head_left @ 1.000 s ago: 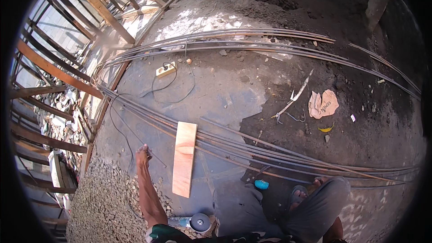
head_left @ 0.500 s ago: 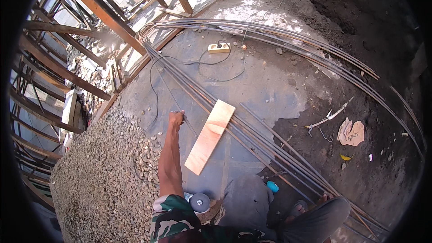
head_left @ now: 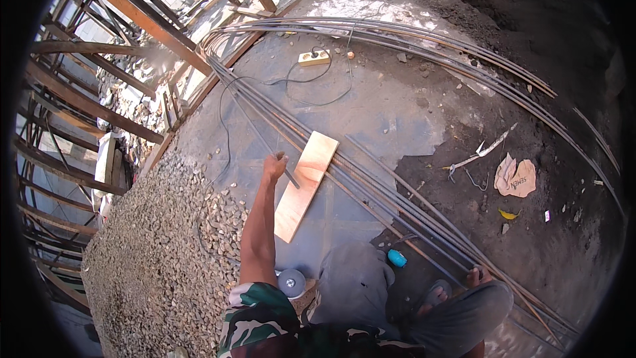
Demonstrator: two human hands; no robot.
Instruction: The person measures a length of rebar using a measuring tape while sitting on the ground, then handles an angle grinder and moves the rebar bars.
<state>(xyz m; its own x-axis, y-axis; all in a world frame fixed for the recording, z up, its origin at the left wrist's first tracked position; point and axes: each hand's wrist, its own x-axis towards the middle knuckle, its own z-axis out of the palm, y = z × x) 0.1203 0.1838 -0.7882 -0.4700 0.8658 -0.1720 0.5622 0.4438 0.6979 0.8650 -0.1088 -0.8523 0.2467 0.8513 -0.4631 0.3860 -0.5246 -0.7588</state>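
My left hand (head_left: pixel 275 163) is closed around a thin steel rod (head_left: pixel 254 126). The rod slants from the far bars back toward me, its near end over a pale wooden board (head_left: pixel 298 207). Whether that end touches the wood, I cannot tell. The board lies aslant, its far end across a bundle of long steel bars (head_left: pixel 371 189). Beside my left upper arm sits a round grey disc with a centre nut (head_left: pixel 291 284), which looks like part of an angle grinder. My right hand does not show; skin beyond my right knee looks like toes.
Gravel (head_left: pixel 159 245) covers the left side. A power strip (head_left: pixel 314 58) with a dark cord lies farther off, inside the bend of the bars. Wooden posts (head_left: pixel 142 16) stand at far left. Torn brown paper (head_left: pixel 515 176) and a teal object (head_left: pixel 397 258) lie to the right.
My left hand has moved slightly away and to the right with the rod. The rod's near end, beside the board before, is now over it. The view has shifted a little.
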